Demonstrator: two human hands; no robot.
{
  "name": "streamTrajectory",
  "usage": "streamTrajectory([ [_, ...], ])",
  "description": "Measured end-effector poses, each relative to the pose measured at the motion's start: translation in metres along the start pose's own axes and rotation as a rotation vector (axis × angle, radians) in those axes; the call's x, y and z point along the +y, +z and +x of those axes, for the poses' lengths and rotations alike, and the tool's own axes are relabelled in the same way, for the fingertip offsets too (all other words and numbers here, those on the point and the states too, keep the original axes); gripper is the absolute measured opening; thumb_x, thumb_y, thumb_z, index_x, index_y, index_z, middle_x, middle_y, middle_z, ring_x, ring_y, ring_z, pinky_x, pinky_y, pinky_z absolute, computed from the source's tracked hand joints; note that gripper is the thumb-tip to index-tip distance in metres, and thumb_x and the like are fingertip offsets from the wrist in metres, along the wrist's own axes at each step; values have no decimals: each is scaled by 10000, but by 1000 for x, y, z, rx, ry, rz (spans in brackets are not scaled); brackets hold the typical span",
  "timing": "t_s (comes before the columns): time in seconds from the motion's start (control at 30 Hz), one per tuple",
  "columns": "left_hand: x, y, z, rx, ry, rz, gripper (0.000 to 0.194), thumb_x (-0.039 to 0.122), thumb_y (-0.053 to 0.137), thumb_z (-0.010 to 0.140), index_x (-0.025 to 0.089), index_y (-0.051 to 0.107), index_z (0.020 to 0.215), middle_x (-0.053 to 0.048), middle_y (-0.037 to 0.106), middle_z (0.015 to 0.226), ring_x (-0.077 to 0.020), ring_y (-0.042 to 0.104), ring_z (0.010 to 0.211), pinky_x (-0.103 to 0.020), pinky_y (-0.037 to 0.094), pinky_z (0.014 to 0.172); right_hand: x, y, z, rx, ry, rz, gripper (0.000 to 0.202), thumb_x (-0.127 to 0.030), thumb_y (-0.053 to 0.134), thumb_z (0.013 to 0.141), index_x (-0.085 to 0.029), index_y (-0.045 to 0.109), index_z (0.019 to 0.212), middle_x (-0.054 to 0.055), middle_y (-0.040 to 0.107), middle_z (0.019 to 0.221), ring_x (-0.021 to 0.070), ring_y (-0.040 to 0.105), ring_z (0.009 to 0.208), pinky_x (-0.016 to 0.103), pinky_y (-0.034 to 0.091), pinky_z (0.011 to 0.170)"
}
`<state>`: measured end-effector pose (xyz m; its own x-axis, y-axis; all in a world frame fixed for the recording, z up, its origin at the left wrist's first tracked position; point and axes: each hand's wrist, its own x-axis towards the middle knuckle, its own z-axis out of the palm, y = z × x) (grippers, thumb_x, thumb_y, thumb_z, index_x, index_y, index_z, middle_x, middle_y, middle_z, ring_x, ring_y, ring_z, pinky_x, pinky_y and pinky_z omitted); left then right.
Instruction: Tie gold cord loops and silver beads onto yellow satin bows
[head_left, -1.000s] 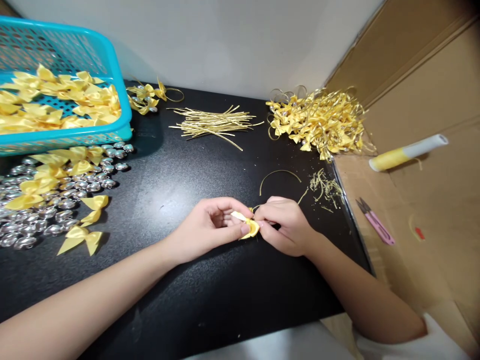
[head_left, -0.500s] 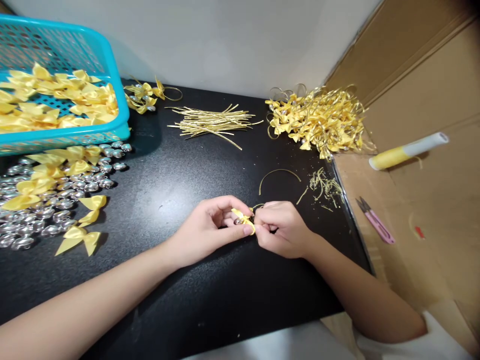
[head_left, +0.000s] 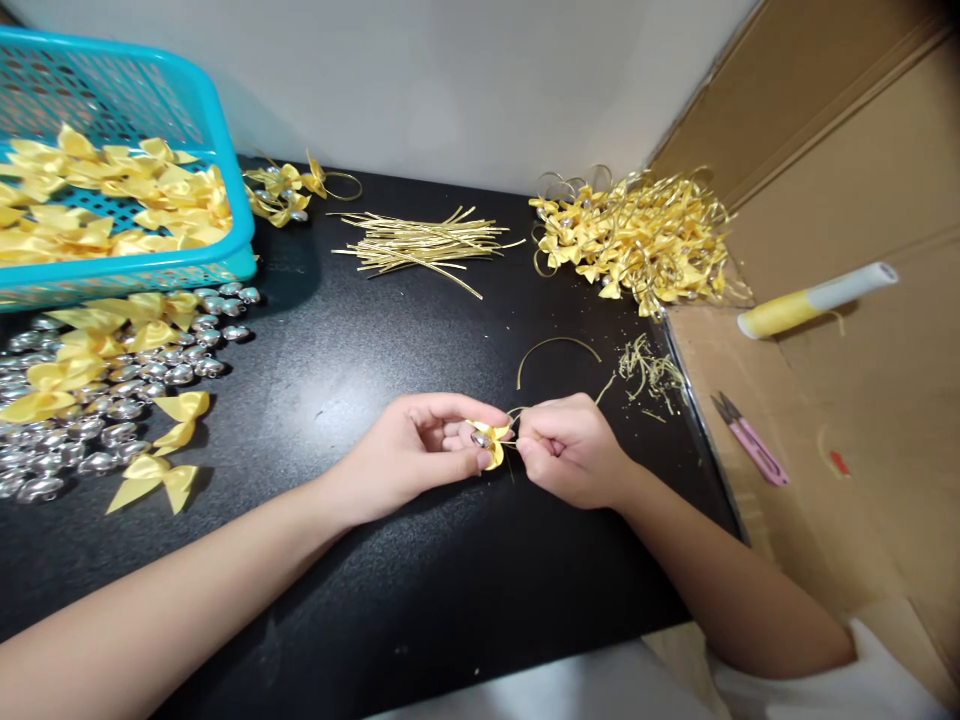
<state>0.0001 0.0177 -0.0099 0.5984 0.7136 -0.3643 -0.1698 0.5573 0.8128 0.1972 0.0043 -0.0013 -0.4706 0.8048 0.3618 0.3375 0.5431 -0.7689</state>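
Note:
Between its thumb and fingertips, my left hand (head_left: 427, 445) pinches a yellow ribbon bow (head_left: 495, 450) with a silver bell-like bead at its middle. My right hand (head_left: 574, 450) is a closed fist just to the right, gripping the thin gold cord (head_left: 512, 443) that comes out of the bow. A short stretch of cord spans the small gap between the hands. Beyond them, a curved piece of gold cord (head_left: 559, 340) lies on the black table (head_left: 337, 620).
A turquoise basket (head_left: 244, 200) of yellow bows stands at left, with silver beads (head_left: 97, 460) before it. Straight gold cords (head_left: 427, 245) lie at the back. Finished-looking looped bows (head_left: 637, 240) are heaped back right. Cord scraps (head_left: 649, 375), pink snips (head_left: 754, 440) and a ribbon roll (head_left: 817, 300) are at right.
My right hand has drawn slightly right, away from the left, so cord shows between them. The bow has turned in my left fingers, and its silver bead shows more.

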Motion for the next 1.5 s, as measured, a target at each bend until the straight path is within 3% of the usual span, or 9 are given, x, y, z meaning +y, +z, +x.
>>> streamTrajectory([
  [0.2,0,-3,0,-55,90,-42,211,196,801,755,215,770,962,-4,761,879,-74,677,777,-149,528,747,4,0,-2,-43,-36,14,294,-122,459,804,-197,321,556,-74,292,491,53,281,457,199,294,500],
  [0.4,0,-4,0,16,98,27,182,211,788,769,194,768,949,-32,776,923,-115,703,809,-199,549,777,3,-2,-4,-20,3,-48,287,-135,446,832,-195,342,571,-70,321,493,63,303,462,213,309,516],
  [0.57,0,2,1,55,82,6,232,173,810,729,177,753,954,-31,784,840,-133,727,759,-225,576,744,-11,1,-4,314,-81,-401,118,-294,629,768,-215,566,829,18,588,761,164,521,737,344,400,738],
  [0.67,0,4,1,96,101,1,271,177,828,703,165,749,962,-34,788,827,-163,742,773,-267,598,761,-14,6,-4,248,-164,-588,148,-283,698,764,-263,617,886,7,666,843,197,536,842,411,355,853],
  [0.8,-2,4,0,120,104,29,350,188,858,662,164,758,997,-48,795,874,-186,751,808,-311,609,823,-10,12,-6,233,-141,-696,127,-243,685,795,-276,631,905,-31,718,840,194,544,838,433,304,880],
  [0.97,-4,3,0,166,165,58,183,266,776,787,204,782,959,-45,796,929,-159,745,851,-249,594,824,-12,16,-5,356,-77,-579,129,-194,686,734,-258,635,834,-29,709,790,184,564,788,406,329,797],
  [1.23,-2,7,-2,206,152,102,271,270,828,714,166,774,958,-74,795,938,-215,749,882,-326,601,861,-14,22,-5,421,1,-503,60,-229,704,752,-235,646,768,-5,678,739,169,586,731,389,359,768],
  [1.37,-4,4,-2,173,182,91,238,245,814,728,185,778,956,-58,796,934,-197,751,869,-287,602,831,-11,20,-5,384,-6,-459,117,-252,755,749,-232,640,763,-2,681,751,167,587,740,371,388,754],
  [1.5,-3,4,-3,127,137,24,257,176,832,698,205,777,948,-32,800,903,-156,752,813,-228,596,783,-6,8,-4,300,27,-147,173,-263,720,755,-202,605,869,28,662,840,174,607,815,349,467,769],
])
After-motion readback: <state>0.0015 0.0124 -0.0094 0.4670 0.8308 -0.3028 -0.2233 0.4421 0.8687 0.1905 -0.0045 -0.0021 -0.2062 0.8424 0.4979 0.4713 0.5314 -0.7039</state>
